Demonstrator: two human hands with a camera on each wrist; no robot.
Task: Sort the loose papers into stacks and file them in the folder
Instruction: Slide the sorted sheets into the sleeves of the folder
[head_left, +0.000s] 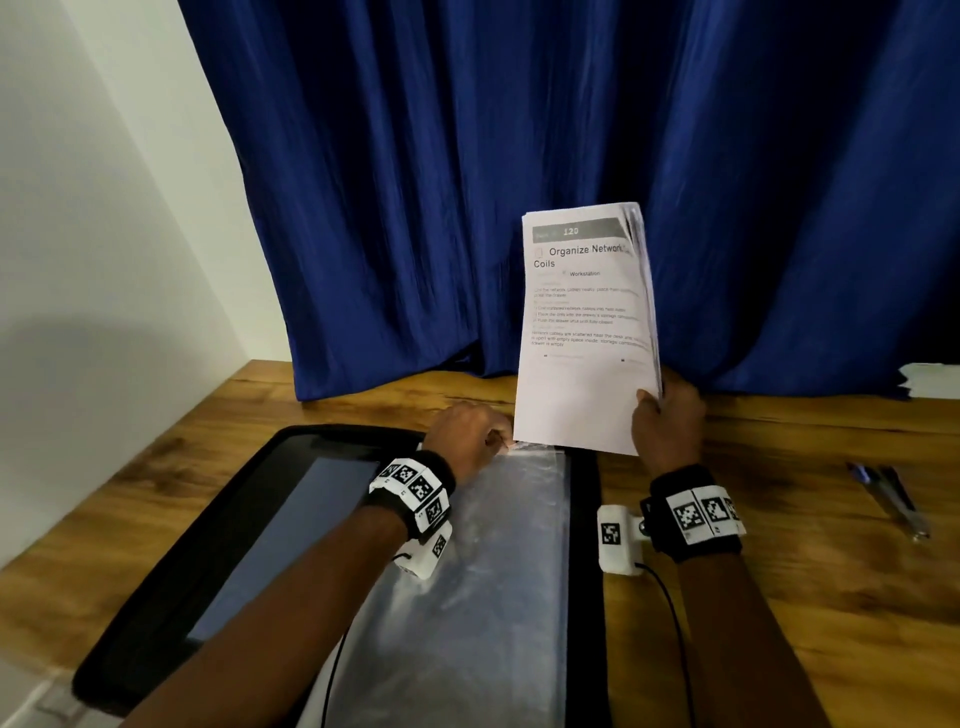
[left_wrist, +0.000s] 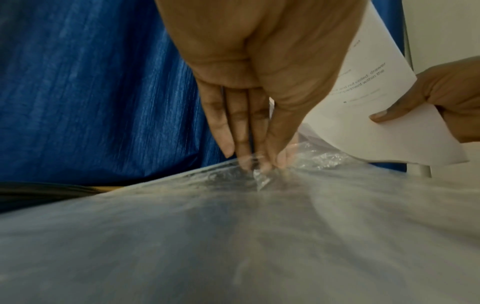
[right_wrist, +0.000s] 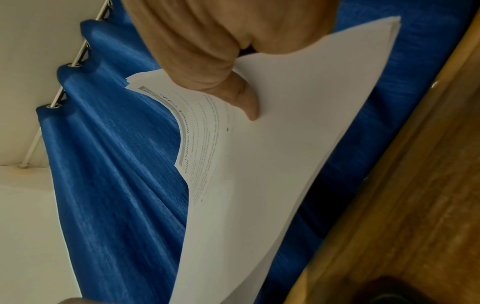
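A black folder (head_left: 156, 587) lies open on the wooden table, with a clear plastic sleeve (head_left: 483, 571) spread over its right half. My left hand (head_left: 470, 434) pinches the sleeve's far top edge (left_wrist: 259, 174) between thumb and fingers. My right hand (head_left: 667, 421) grips a stack of printed papers (head_left: 582, 332) by its lower right corner, thumb on the front sheet (right_wrist: 272, 154). The stack stands upright, its bottom edge at the sleeve's opening. The top page reads "Organize Network Coils".
A blue curtain (head_left: 519, 156) hangs right behind the table's far edge. More white papers (head_left: 930, 382) lie at the far right. Two pens (head_left: 888, 496) rest on the table (head_left: 810, 597) to the right of my right wrist. A white wall is on the left.
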